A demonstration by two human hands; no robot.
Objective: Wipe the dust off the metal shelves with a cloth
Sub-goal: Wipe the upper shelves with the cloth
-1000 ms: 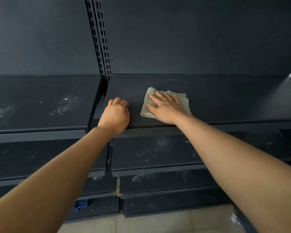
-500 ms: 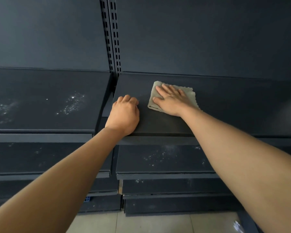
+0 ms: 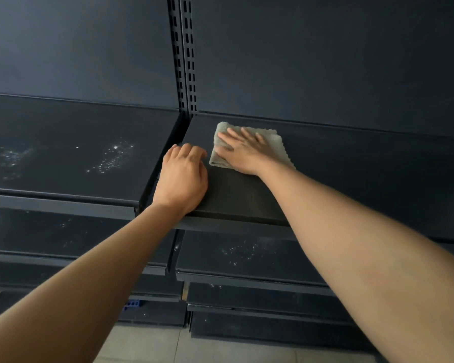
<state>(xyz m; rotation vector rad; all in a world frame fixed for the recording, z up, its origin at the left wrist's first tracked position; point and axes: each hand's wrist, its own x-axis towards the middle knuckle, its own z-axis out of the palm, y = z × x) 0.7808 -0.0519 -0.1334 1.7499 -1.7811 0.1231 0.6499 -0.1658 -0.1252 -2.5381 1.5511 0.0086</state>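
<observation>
A folded grey-beige cloth [image 3: 275, 146] lies on the dark metal shelf [image 3: 364, 174] near its back left corner. My right hand [image 3: 243, 151] presses flat on the cloth with straight fingers. Beside it, my left hand [image 3: 182, 179] rests on the shelf's left front corner with its fingers loosely curled, holding nothing. The neighbouring shelf [image 3: 63, 158] to the left carries white dust specks. The shelf below [image 3: 247, 255] is dusty too.
A slotted upright post [image 3: 184, 56] divides the two shelf bays against a dark back panel. More dark shelves stack below, down to a tiled floor [image 3: 168, 344]. A small blue object [image 3: 133, 303] sits under the lower left shelves.
My right hand has slid the cloth further back and left across the shelf, towards the rear corner. My left hand stays at the front left corner. The view has shifted left and down.
</observation>
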